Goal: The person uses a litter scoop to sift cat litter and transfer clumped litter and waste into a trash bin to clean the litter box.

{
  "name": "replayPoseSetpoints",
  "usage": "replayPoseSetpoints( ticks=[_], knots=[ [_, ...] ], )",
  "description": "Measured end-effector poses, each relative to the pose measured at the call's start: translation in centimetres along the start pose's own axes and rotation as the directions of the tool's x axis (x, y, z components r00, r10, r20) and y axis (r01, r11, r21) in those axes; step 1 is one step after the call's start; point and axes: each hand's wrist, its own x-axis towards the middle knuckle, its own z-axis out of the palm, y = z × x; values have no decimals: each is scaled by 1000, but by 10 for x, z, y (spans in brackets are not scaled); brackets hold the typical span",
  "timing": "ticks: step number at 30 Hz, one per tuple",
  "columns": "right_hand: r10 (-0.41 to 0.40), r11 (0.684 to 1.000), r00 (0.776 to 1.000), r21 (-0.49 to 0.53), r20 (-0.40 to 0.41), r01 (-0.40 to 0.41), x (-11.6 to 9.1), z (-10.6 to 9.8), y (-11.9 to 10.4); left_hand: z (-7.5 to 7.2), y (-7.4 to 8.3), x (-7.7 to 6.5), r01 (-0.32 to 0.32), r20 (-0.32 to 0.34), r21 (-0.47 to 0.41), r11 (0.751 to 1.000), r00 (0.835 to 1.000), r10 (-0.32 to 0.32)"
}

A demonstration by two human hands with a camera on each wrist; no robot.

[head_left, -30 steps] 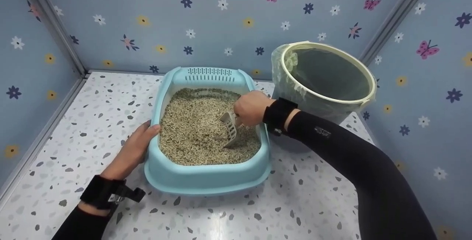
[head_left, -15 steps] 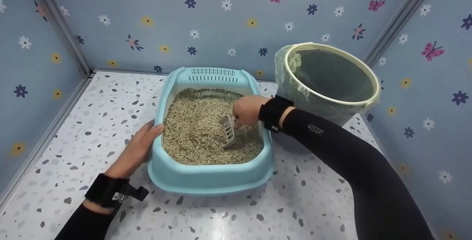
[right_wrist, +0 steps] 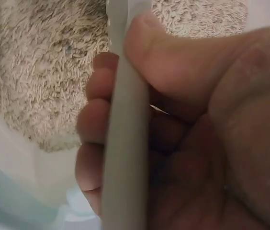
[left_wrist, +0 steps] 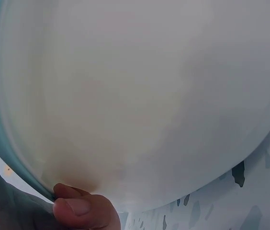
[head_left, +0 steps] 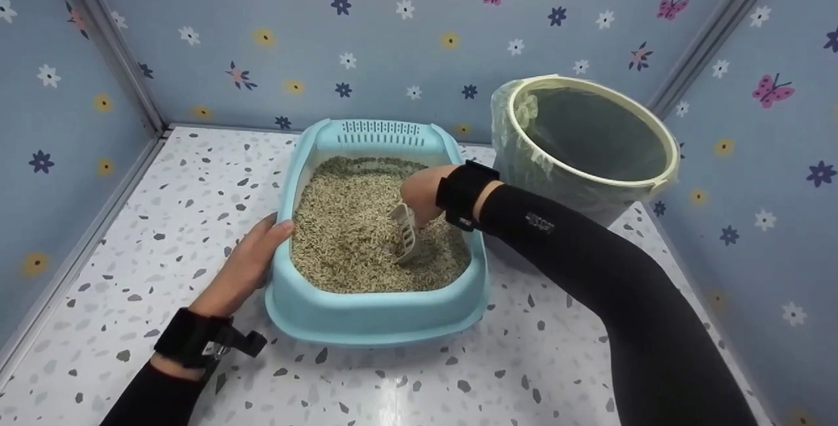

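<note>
A light-blue litter box (head_left: 376, 318) stands on the speckled surface, with pale pellet litter (head_left: 347, 230) spread inside. My left hand (head_left: 245, 266) grips its left rim, thumb over the top; fingertips (left_wrist: 89, 211) show at the box's underside in the left wrist view. My right hand (head_left: 422, 194) holds a grey slotted litter scoop (head_left: 407, 234) over the right part of the box. The scoop's blade is tilted on its side, its lower edge in the litter. Fingers wrap the scoop handle (right_wrist: 125, 163) in the right wrist view, thumb along it.
To the right behind the box stands a bin (head_left: 666, 144) with a cream rim and a translucent bag liner (head_left: 507, 118), its mouth uncovered. Flower-patterned walls (head_left: 393, 40) close off the back and both sides. The speckled surface (head_left: 386, 387) extends around the box.
My right hand has shifted left and its wrist has turned, bringing the forearm further over the box. The scoop's blade has turned slightly in the litter. My left hand keeps its grip on the rim.
</note>
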Motion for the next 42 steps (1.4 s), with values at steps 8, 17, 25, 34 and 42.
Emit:
replayPoseSetpoints(
  ticks=[8, 17, 25, 34, 42],
  knots=[
    [-68, 997, 997, -32, 26, 69, 11, 6, 9, 0, 1, -1, 17, 11, -48, 999, 1000, -17],
    [-122, 992, 990, 27, 74, 120, 28, 13, -2, 3, -2, -1, 20, 8, -26, 999, 1000, -20],
    [-141, 984, 988, 114, 61, 134, 46, 20, -15, 2, -2, -2, 8, 6, -22, 1000, 1000, -8],
    [-257, 935, 966, 247, -31, 256, 63, 31, -11, 2, 0, -1, 15, 9, -53, 998, 1000, -14],
    [-310, 871, 943, 360, -122, 333, 62, 34, -9, 2, 0, -2, 24, 14, -75, 997, 1000, -23]
  ],
)
